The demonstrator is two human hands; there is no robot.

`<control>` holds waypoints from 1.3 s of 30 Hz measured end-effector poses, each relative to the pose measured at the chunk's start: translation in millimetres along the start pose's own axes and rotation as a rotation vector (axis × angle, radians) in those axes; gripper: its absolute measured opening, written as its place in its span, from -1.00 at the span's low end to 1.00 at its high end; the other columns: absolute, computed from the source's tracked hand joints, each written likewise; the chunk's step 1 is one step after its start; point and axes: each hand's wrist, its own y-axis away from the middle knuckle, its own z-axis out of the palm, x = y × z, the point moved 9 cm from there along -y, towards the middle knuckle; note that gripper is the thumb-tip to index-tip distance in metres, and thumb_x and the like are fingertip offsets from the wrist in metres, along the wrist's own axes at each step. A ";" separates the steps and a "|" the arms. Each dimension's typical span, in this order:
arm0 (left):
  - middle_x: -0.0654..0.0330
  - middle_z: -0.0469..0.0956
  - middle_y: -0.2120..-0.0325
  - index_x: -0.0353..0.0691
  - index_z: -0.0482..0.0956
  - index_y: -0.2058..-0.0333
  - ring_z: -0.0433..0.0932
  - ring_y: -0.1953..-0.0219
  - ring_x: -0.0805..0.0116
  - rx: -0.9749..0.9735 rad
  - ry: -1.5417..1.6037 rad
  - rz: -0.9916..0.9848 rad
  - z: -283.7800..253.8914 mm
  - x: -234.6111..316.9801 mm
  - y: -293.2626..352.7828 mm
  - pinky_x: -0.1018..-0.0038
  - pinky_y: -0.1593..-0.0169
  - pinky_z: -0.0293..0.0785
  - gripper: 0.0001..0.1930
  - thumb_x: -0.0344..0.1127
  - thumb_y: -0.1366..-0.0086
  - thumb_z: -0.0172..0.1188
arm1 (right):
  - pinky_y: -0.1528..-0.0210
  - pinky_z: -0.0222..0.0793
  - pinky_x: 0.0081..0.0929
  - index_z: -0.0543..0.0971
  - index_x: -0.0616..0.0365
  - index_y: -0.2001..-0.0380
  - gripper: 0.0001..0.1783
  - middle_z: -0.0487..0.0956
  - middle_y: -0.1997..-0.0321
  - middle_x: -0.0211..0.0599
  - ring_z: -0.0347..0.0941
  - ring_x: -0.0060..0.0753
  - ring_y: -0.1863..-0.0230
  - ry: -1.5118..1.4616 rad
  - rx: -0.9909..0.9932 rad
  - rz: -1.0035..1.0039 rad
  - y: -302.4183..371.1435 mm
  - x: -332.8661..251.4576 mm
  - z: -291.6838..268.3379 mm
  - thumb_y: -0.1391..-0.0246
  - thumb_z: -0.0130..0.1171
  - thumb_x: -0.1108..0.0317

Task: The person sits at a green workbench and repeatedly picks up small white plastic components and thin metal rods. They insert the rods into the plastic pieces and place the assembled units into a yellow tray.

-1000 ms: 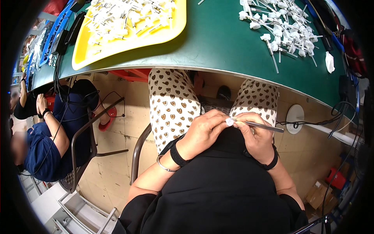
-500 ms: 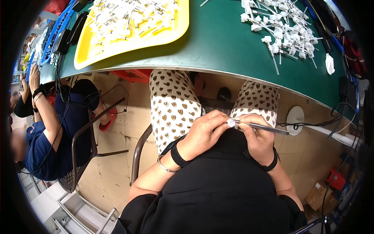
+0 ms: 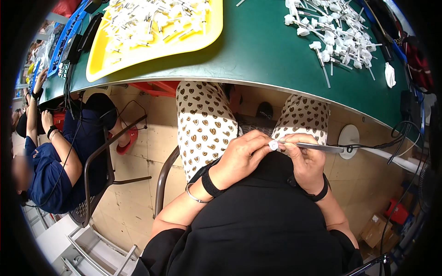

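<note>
Bench point(image 3: 258, 60): across the front. On bench, left: tray point(image 3: 202, 46), small parts point(image 3: 156, 20) in it. On bench, right: heap of similar parts point(image 3: 343, 39), well apart from tray. Nearer than bench edge: left hand point(image 3: 243, 155); beside it, right hand point(image 3: 306, 160); single part point(image 3: 273, 145) between them; tool point(image 3: 324, 148) in right hand, extending rightward. Far left: seated co-worker point(image 3: 53, 170).

a small-parts workshop (green workbench point(image 3: 258, 55), yellow tray point(image 3: 97, 66), seated co-worker point(image 3: 51, 168))
</note>
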 end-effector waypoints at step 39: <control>0.04 0.70 0.24 -0.36 0.71 0.14 0.71 0.20 0.11 -0.010 0.006 0.005 3.8 -3.1 1.0 0.35 0.13 0.65 -0.83 -0.54 -0.30 0.37 | 0.08 0.59 -0.39 0.64 0.32 0.13 -0.84 0.71 0.20 -0.15 0.68 -0.23 0.16 0.110 -0.029 -0.110 -1.0 -18.0 0.7 -0.24 0.35 0.55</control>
